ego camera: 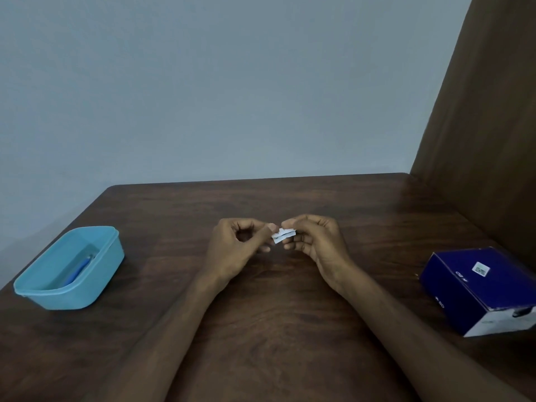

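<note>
Your two hands meet over the middle of the dark wooden surface (278, 320), and a small white packet (283, 235) is held up between them. Your left hand (237, 250) has its fingers curled in, thumb tip pinching the packet's left end; your right hand (314, 242) closes its fingers tightly round the other end. Well off to your left stands a light blue tub (72, 300) with a blue stick-shaped thing (79, 269) lying inside — well off to your right, a dark blue box (475, 288).

Bare left hand (237, 250) and right hand (316, 242), slim forearms uncovered throughout.
</note>
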`<state>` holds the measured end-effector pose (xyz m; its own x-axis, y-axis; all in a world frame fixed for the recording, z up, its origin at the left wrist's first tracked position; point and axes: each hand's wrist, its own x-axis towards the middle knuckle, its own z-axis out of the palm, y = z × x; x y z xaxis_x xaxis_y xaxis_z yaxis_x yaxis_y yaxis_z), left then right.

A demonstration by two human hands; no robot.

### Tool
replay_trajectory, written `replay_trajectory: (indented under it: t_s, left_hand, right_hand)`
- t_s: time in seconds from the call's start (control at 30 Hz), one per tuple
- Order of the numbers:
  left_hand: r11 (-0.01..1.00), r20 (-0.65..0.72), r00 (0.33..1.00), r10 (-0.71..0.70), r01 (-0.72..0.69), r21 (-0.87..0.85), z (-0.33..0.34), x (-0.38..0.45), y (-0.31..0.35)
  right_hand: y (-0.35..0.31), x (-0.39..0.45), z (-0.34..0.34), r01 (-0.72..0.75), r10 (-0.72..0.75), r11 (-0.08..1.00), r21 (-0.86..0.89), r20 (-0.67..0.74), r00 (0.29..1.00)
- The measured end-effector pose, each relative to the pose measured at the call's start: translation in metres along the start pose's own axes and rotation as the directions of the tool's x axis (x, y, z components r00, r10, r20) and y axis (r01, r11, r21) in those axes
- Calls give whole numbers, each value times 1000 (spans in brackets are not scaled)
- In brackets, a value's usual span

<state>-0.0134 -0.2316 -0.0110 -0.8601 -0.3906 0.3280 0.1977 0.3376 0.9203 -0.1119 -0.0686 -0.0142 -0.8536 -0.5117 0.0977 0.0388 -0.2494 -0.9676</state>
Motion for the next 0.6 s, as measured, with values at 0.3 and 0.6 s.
replay_trajectory:
  t_s: [0.3, 0.6]
  left_hand:
    - [995, 45, 999, -27, 31, -96, 3, 6, -7]
    - [997, 37, 999, 27, -24, -80, 0, 7, -6]
  right_hand:
    - [3, 2, 0, 85, -86, 995, -50, -23, 996]
    - [9, 0, 2, 119, -108, 970, -210, 60, 992]
